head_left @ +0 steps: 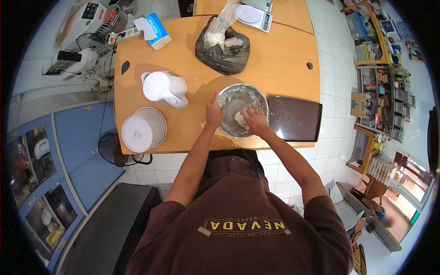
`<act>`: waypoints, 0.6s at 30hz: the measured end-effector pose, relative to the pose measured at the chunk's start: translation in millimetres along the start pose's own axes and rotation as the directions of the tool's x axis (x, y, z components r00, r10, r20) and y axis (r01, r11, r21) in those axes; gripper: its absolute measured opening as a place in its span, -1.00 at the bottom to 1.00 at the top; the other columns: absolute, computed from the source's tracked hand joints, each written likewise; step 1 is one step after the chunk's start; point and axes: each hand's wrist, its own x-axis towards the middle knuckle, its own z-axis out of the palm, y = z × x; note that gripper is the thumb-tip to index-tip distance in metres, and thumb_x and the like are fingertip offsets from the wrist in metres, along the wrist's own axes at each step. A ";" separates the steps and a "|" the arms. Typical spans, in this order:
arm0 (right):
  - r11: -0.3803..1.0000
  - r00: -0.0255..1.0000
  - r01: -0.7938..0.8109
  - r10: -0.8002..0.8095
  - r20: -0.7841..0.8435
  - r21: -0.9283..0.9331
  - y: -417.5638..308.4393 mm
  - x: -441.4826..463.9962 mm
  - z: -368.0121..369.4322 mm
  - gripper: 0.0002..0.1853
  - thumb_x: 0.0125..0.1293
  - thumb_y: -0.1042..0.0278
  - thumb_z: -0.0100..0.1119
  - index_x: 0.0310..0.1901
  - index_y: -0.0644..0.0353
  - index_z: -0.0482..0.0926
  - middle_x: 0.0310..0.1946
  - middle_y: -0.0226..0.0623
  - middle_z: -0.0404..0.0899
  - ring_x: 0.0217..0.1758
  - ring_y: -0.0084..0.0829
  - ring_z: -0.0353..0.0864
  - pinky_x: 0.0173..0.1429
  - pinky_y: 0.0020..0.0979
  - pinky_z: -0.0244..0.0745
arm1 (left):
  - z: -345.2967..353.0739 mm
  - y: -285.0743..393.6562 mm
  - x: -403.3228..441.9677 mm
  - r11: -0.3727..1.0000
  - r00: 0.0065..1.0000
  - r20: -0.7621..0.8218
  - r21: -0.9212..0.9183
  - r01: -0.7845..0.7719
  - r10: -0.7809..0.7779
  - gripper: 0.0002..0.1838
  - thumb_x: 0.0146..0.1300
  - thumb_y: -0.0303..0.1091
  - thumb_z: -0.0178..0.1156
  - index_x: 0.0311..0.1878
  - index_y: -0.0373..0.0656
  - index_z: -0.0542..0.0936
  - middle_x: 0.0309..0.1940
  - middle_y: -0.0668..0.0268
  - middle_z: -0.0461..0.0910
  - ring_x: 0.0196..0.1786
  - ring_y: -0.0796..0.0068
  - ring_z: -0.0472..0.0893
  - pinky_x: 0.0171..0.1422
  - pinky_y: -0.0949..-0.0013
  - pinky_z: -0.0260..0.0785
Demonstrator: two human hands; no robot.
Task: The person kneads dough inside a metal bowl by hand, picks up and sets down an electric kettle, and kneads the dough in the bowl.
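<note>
A metal mixing bowl point(232, 87) stands near the table's front edge, its inner wall smeared with white flour or dough residue. My left hand point(214, 112) grips the bowl's left rim, thumb pointing up along the edge. Inside the bowl lies a pale lump of dough point(240, 119), towards the right. My right hand point(254, 120) reaches over the near right rim with its fingers curled over the dough, pressing on it. Part of the lump is hidden under those fingers.
Right of the bowl lies a dark baking tray point(294, 118). A white jug point(166, 88) and a lidded white container point(143, 130) stand left. Farther back are a black plastic bag point(223, 57), a kitchen scale point(255, 17) and a tissue box point(158, 33).
</note>
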 end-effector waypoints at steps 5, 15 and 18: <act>0.923 0.968 -0.231 0.251 -0.026 0.308 10.1 25.4 -6.0 -0.22 0.09 0.20 0.45 0.33 0.06 0.27 0.13 0.07 0.42 0.14 0.17 0.54 0.10 0.04 0.62 | 2.1 -4.9 0.0 0.999 0.998 -0.041 0.021 -0.049 0.050 -0.20 -0.06 -0.68 0.27 0.38 -0.41 0.35 -0.07 -0.21 0.64 0.00 -0.22 0.64 0.13 0.00 0.50; 0.981 0.978 -0.193 0.192 -0.082 -0.002 -47.2 -6.1 2.1 -0.32 0.28 0.16 0.20 0.43 0.10 0.30 0.36 0.41 0.24 0.41 0.25 0.34 0.55 0.20 0.02 | -9.1 -4.6 -1.9 0.999 1.000 0.006 0.024 -0.025 0.024 -0.22 -0.06 -0.67 0.25 0.37 -0.43 0.37 0.08 -0.26 0.59 0.11 -0.22 0.60 0.22 0.05 0.49; 0.979 0.990 -0.140 0.142 -0.006 0.149 -45.2 -11.9 36.1 -0.29 0.21 0.12 0.35 0.40 -0.01 0.35 0.41 0.20 0.23 0.51 0.19 0.20 0.56 0.28 -0.04 | -9.2 -0.9 -1.6 1.000 1.000 0.021 0.002 -0.002 0.002 -0.24 -0.05 -0.66 0.23 0.36 -0.43 0.39 0.07 -0.25 0.59 0.11 -0.22 0.61 0.21 0.05 0.49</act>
